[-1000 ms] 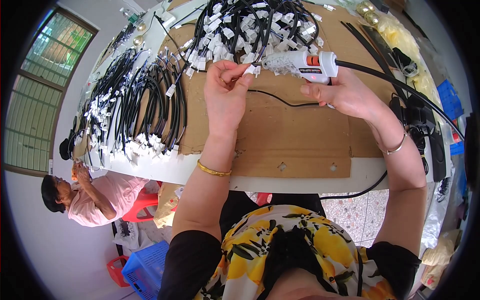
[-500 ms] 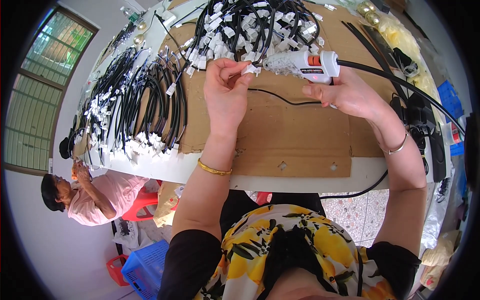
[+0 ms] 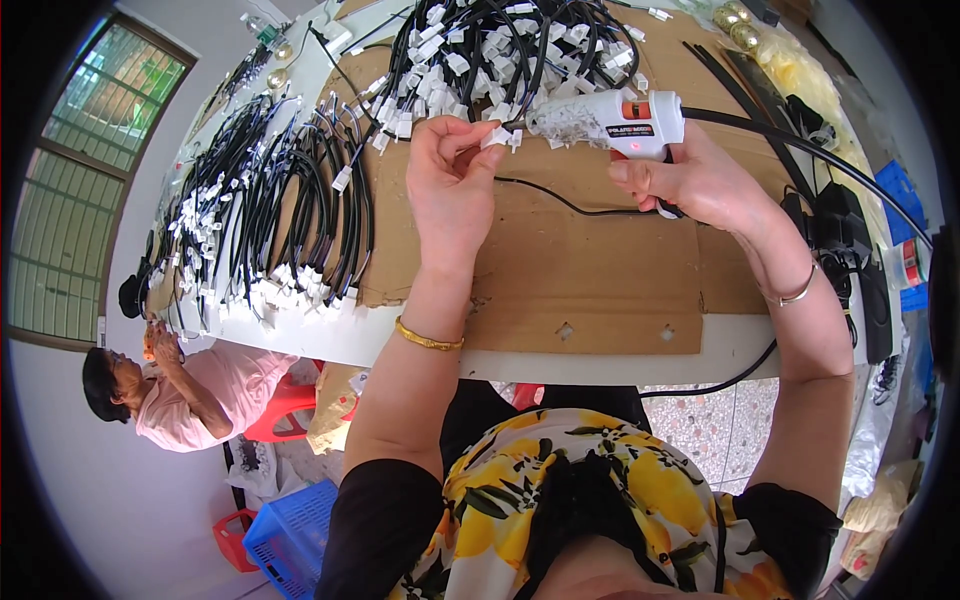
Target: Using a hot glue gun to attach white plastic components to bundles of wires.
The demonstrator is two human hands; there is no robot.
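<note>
Between the thumb and fingers of my left hand (image 3: 450, 165) is a small white plug connector (image 3: 497, 137) on a black cable. My right hand (image 3: 700, 182) is closed round the handle of a white glue gun (image 3: 605, 122), whose front is coated with clear, stringy glue. The gun points left, and its nozzle is right at the connector; whether they touch I cannot tell. A thick black cord (image 3: 800, 155) runs from the gun's rear to the right. Below the gun, a thin black cable (image 3: 565, 200) lies on the brown cardboard (image 3: 590, 270).
A big heap of black cables with white connectors (image 3: 480, 60) lies at the far side. More cable bundles (image 3: 300, 215) spread on the left. Black adapters (image 3: 840, 215) and yellowish plastic bags (image 3: 800, 80) line the right edge. A co-worker in pink (image 3: 210, 390) sits at the left.
The glue gun has shifted slightly up and to the right in my right hand, its rear end rising. My left hand and the connector stay almost in place.
</note>
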